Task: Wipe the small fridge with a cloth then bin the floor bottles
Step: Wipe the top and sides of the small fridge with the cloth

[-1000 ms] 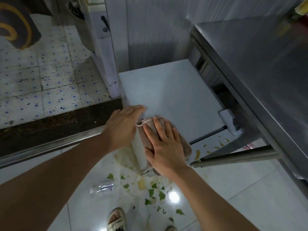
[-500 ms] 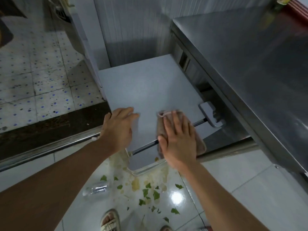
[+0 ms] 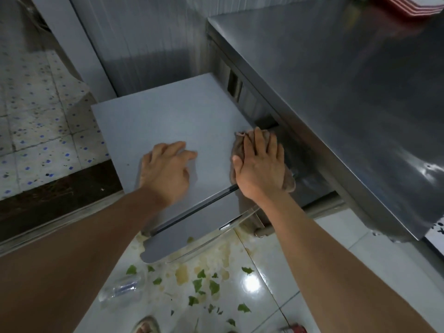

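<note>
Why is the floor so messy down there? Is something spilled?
Yes. On the white floor tiles in front of the small fridge there is a yellowish spill with torn green leaf bits scattered over it. A clear plastic bottle lies on its side beside the mess.

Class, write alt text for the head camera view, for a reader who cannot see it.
A person's right hand presses a brownish cloth flat on the right front corner of a small grey fridge, while the left hand rests on its top. On the glossy floor in front lie a clear plastic bottle, green leaf scraps and yellowish spills.
</note>
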Demonstrator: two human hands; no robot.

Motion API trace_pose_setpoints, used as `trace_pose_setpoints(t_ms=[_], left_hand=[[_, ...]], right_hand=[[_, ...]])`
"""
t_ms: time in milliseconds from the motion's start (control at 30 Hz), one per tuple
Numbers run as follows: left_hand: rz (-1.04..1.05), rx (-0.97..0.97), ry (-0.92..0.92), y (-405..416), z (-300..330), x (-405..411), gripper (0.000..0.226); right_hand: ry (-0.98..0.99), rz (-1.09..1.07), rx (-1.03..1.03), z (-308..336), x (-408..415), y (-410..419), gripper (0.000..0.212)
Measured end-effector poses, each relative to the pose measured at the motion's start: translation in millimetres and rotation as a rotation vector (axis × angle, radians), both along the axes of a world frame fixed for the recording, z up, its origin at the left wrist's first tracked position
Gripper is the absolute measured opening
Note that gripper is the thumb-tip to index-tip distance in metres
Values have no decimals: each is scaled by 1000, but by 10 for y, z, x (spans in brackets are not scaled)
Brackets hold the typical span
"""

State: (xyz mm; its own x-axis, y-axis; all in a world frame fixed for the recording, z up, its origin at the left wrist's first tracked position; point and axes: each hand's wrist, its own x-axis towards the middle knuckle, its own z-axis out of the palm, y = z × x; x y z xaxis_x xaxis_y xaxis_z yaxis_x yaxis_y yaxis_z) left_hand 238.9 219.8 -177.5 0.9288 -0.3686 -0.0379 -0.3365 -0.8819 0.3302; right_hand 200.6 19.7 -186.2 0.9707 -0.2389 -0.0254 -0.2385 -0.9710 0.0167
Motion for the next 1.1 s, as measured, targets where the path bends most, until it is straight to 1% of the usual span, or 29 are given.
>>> trace_pose_setpoints(t_ms=[67, 133, 300, 433, 500, 600, 667, 733, 833, 900, 1000, 1100], left_hand=[[16, -11, -6, -14, -15, -3, 51], [28, -37, -12, 4, -24, -20, 50], [4, -74, -62, 44, -54, -55, 47], [16, -105, -69, 49, -62, -46, 44], [20, -112, -76, 46, -71, -50, 43], [37, -126, -89, 31, -85, -72, 43], [43, -122, -86, 25, -79, -75, 43], [23, -99, -71, 55, -43, -58, 46], [-70, 7, -30, 147, 4, -43, 54], [-93, 39, -34, 249, 39, -74, 53], [-25, 30, -102, 479, 82, -189, 53], [57, 24, -75, 698, 92, -306, 56]], right_hand=[[14, -6, 6, 40, 101, -52, 60], [6, -7, 7, 49, 27, -98, 57], [-120, -35, 44, -41, -509, -171, 47], [-194, -38, 98, -103, -694, -182, 48], [-164, -30, 92, -98, -585, -213, 46], [-79, 9, 60, -21, -216, -311, 51], [-71, 13, 64, 14, -96, -364, 52], [-85, 4, 59, -18, -206, -378, 54], [-132, -51, 73, -99, -543, -344, 56], [-154, -41, 68, -111, -614, -344, 54], [-118, -8, 36, -91, -561, -233, 56], [-76, 85, 56, -97, -607, 198, 57]])
